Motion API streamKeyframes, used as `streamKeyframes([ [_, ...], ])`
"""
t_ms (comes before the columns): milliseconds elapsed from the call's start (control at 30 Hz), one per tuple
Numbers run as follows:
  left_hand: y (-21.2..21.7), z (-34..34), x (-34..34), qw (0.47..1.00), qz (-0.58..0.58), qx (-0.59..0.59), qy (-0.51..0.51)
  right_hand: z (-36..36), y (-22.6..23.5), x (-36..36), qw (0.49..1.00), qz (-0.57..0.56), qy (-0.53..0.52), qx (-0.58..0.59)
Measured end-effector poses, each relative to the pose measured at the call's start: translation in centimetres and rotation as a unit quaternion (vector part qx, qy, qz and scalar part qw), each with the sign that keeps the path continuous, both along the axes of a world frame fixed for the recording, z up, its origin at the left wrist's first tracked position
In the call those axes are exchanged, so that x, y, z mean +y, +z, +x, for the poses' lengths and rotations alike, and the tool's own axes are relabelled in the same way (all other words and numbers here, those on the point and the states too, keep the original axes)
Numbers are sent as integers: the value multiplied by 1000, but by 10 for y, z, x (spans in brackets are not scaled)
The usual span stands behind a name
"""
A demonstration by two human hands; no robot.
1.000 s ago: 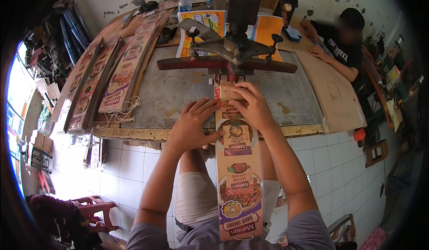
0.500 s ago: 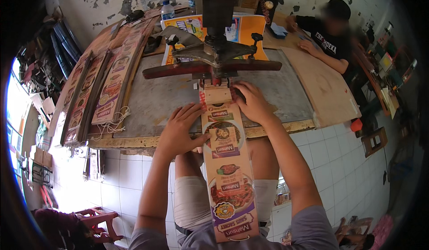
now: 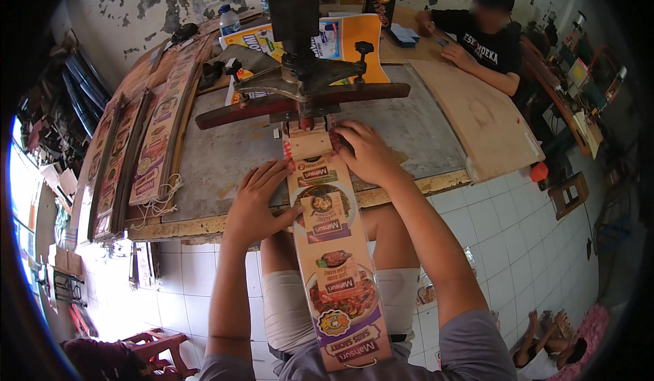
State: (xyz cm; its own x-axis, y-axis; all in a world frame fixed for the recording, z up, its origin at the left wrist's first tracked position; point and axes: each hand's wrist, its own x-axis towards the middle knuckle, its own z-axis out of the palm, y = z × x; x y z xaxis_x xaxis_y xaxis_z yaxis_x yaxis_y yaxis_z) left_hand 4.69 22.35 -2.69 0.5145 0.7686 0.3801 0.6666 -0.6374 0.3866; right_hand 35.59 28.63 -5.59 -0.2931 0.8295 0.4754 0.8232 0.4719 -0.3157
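Note:
A long printed cardboard display strip (image 3: 330,241), with food pictures and a clear film edge, runs from my lap up onto the worktable. Its far end lies under a small wooden block (image 3: 310,144) below the dark metal press (image 3: 300,81). My left hand (image 3: 257,207) is open beside the strip's left edge, fingers stretched on the tabletop and thumb touching the strip. On the other side my right hand (image 3: 368,153) is at the block's right edge, fingers slightly bent and apart, its thumb by the strip. Exact fingertip contact there is partly hidden.
Stacks of similar strips (image 3: 153,149) with white strings (image 3: 163,193) lie at the left. A brown board (image 3: 470,122) covers the table's right end. Farther back are printed sheets (image 3: 364,47), a water bottle (image 3: 229,21) and a seated person (image 3: 477,40).
The whole view has shifted a little, so the table and press appear farther left. Both hands keep about the same places along the strip and block.

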Motion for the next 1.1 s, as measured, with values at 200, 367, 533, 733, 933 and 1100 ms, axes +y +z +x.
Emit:
streamKeyframes([
  [200, 2, 0, -1, 1000, -10, 16, 11, -1, 0, 0, 1000, -1, -4, 3],
  [367, 2, -1, -1, 1000, 0, 14, 11, -1, -3, 2, 1000, 4, -1, -12],
  [533, 2, -1, -2, 1000, -11, 14, 13, -1, -4, 1, 1000, 3, -11, -28],
  [733, 2, -1, -1, 1000, -4, -1, 13, -1, -3, 4, 1000, 14, 5, -20],
  [933, 0, -2, -2, 1000, -4, -17, 11, -4, 13, -3, 998, 20, 48, 45],
  [1100, 0, -5, -3, 1000, 7, -24, 3, -11, 26, -11, 989, 37, 114, 82],
])
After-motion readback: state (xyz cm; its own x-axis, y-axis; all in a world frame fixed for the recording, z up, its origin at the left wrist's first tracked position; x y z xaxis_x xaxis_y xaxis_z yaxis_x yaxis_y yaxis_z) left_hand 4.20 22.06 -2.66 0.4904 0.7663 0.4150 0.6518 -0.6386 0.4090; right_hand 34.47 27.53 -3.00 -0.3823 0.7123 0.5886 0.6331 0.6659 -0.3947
